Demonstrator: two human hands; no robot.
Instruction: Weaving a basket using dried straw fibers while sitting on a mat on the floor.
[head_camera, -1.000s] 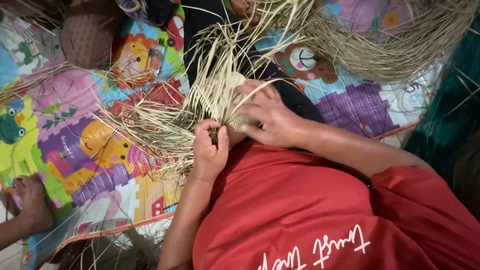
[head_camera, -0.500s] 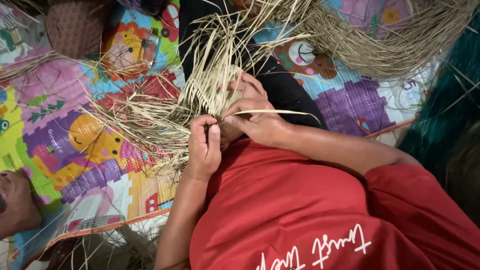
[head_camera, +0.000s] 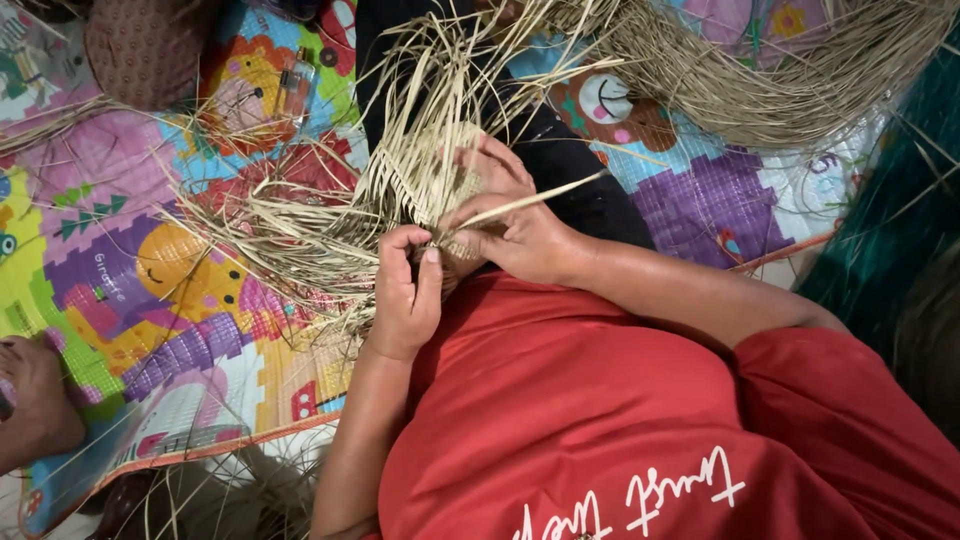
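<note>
A partly woven piece of pale dried straw (head_camera: 420, 175) lies in front of me, its loose strips fanning out to the left and upward. My left hand (head_camera: 405, 290) pinches the woven edge between thumb and fingers. My right hand (head_camera: 515, 225) grips the same edge from the right, and one single strip (head_camera: 545, 195) sticks out from its fingers toward the right. Both hands meet at the weave, just above my red shirt (head_camera: 600, 420).
A colourful cartoon play mat (head_camera: 150, 290) covers the floor. A big loose heap of straw (head_camera: 780, 70) lies at the upper right. Another person's foot (head_camera: 35, 400) rests at the lower left. A brown patterned cushion (head_camera: 140, 45) sits top left, dark cloth (head_camera: 560, 150) under the weave.
The view has shifted slightly. My hands have closed in on the woven edge, and a single strip now points out to the right from my right hand.
</note>
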